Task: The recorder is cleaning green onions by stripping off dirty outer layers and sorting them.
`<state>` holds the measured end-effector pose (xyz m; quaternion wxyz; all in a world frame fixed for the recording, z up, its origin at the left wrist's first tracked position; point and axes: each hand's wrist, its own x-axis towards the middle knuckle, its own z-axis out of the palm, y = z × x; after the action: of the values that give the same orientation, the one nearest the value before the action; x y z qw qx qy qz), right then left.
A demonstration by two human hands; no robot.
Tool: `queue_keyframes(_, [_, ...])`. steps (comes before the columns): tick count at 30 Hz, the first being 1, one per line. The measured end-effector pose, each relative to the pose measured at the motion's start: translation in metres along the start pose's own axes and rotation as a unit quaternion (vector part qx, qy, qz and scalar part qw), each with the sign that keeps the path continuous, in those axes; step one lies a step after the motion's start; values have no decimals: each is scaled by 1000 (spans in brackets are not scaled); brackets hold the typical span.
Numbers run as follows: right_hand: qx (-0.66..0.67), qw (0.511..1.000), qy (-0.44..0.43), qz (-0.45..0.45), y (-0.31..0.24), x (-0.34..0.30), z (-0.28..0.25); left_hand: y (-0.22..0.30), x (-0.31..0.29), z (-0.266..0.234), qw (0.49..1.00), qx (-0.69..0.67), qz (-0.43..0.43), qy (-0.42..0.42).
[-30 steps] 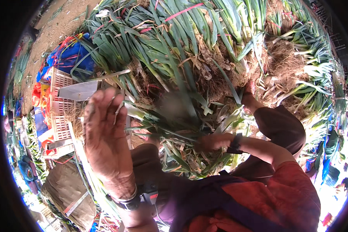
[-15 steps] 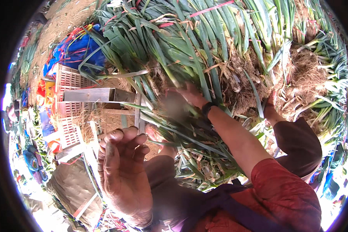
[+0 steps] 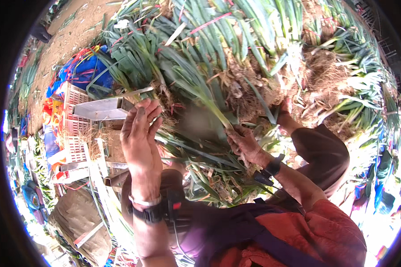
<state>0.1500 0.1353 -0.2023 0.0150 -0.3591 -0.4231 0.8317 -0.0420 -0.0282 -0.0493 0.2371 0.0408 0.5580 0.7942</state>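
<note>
My right hand [image 3: 246,144] is closed round the lower stalk of a leek [image 3: 213,107], whose green leaves stretch away to the far left over the other leeks. Part of its root end is hidden by my fingers. My left hand [image 3: 141,138] is raised beside a metal trough-like piece [image 3: 103,109], fingers stretched out and nothing in the palm. In front of both hands lies a big heap of leeks [image 3: 258,26], with brown roots toward me and pink ties round some. Loose leaves and trimmings [image 3: 218,180] lie between my legs.
White plastic crates [image 3: 75,149] stand at the left, near a blue plastic bag [image 3: 87,71] with coloured ties. A brown sheet [image 3: 82,218] lies at the lower left. More rooty leeks [image 3: 329,73] are piled at the right. A bare foot [image 3: 286,109] rests by the heap.
My right hand has drawn back toward me and to the right, now plainly gripping a leek. My left hand has moved farther forward, its fingers straighter. The whole view has shifted slightly.
</note>
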Motion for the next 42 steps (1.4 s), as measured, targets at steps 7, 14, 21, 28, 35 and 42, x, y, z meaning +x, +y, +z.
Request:
queue_keyframes(7, [-276, 927, -47, -250, -48, -109, 40, -43, 3, 4, 985, 66, -131, -94])
queue_keyframes(14, [-370, 849, -68, -370, -36, -114, 39, -23, 0, 20, 983, -109, -25, -147])
queue_keyframes(21, [-396, 844, -16, -362, -75, -31, 92, -15, -13, 37, 985, -99, 22, -141])
queue_keyframes(28, [-371, 878, 49, -300, -54, -39, 66, 0, -6, 12, 964, -223, 94, -114])
queue_keyframes(35, [-674, 602, -45, -426, 14, -80, -7, -2, 6, 6, 963, -235, 129, -31])
queue_keyframes(42, [-763, 618, -155, -105, 70, -84, -126, 31, 23, -27, 934, -284, 214, -47])
